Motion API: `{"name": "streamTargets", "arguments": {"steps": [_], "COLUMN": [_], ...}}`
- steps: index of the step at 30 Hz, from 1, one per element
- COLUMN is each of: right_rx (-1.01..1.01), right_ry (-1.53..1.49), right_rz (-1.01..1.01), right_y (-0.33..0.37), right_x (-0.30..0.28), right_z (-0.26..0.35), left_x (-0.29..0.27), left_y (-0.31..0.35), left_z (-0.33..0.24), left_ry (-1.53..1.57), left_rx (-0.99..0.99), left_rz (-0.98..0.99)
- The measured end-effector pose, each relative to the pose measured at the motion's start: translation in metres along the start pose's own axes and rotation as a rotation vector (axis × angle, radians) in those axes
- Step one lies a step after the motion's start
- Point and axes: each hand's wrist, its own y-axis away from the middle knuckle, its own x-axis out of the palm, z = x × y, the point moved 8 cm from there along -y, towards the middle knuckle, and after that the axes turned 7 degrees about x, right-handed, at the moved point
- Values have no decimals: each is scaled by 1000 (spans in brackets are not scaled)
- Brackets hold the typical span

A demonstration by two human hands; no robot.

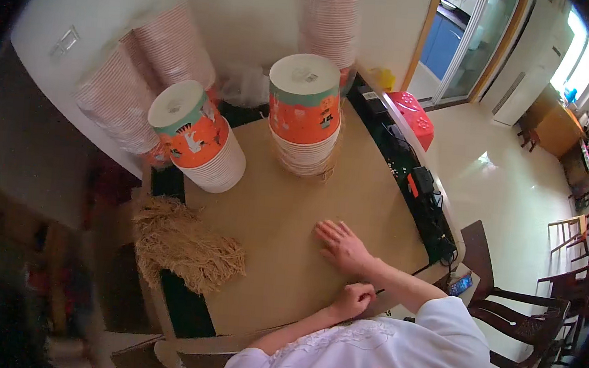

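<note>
My right hand [345,249] lies flat on the brown board [283,245] covering the table, its fingers stretched out and nothing under them that I can see. Close to the table's near edge, my left hand [354,301] is curled with its fingers closed; whatever it may hold is hidden. Beyond my hands stand two upside-down stacks of orange and green printed paper buckets, one stack [305,109] upright at the back and another stack [198,135] tilted at the left. A heap of tan crinkled paper strands [189,245] lies at the board's left edge.
Tall wrapped stacks of pale pink cups [174,43] lean by the wall, with another stack [328,20] at the back. Black adapters and cables [419,180] run along the table's right side. A red stool [412,117], a dark wooden chair [519,316] and a phone [461,286] are to the right.
</note>
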Motion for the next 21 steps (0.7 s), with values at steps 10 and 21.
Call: {"name": "streamTargets", "arguments": {"steps": [10,21], "right_rx": [772,207], "right_ry": [305,75], "right_rz": [-354,-152], "right_y": [-39,41], "right_x": [-53,-18], "right_z": [-196,-3], "left_x": [-103,-108], "left_y": [111,111], "left_z": [-17,-27], "left_ry": [-361,-527], "left_rx": [-212,-192], "left_rz": [-510,-568]}}
